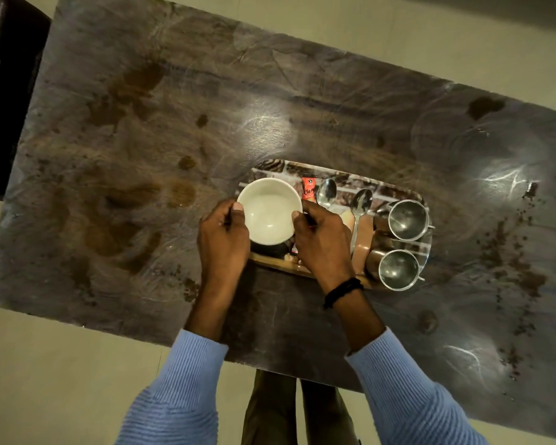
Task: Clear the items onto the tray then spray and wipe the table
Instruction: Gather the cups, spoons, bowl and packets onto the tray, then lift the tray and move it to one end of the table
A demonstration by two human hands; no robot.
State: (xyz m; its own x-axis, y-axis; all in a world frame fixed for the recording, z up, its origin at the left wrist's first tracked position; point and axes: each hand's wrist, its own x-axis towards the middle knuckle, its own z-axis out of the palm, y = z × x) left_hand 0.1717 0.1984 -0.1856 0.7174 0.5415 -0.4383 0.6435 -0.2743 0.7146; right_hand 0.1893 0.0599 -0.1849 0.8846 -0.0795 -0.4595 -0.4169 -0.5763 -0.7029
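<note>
Hidden or unclear: near-left corner of tray [385, 191] covered by both hands and white bowl [270, 210]. Under the bowl, a dark rounded item [270, 249], mostly concealed, not identifiable. Contact between bowl and dark item: not determinable. Lower half of red sachet [308, 187] masked by right hand [323, 242]. Flat brown piece [363, 244] beneath the second spoon: nature unclear. Right end of table [206, 107] cut off by the frame edge.

Hands: left hand [223, 239] gripping the bowl's left side, thumb on the rim, fingers curled round the outside and largely out of sight. Right hand gripping the opposite side likewise, thumb tip on the rim; black band [342, 292] at the wrist. Bowl upright, inside white and bare, located over the tray's left end.

On tray: two spoons [327, 192], scoops up, side by side right of the sachet; two steel cups [408, 220] at the right end, upright, one behind the other, just beside each other.

Surface: dark wooden top, scratched, glossy in patches. Brown stains [132, 91] spread across the left half; brown crumbs [523, 271] scattered along the right.

Room: pale floor [45, 364] all round; dark furniture [10, 91] at the upper left, partly out of frame.
</note>
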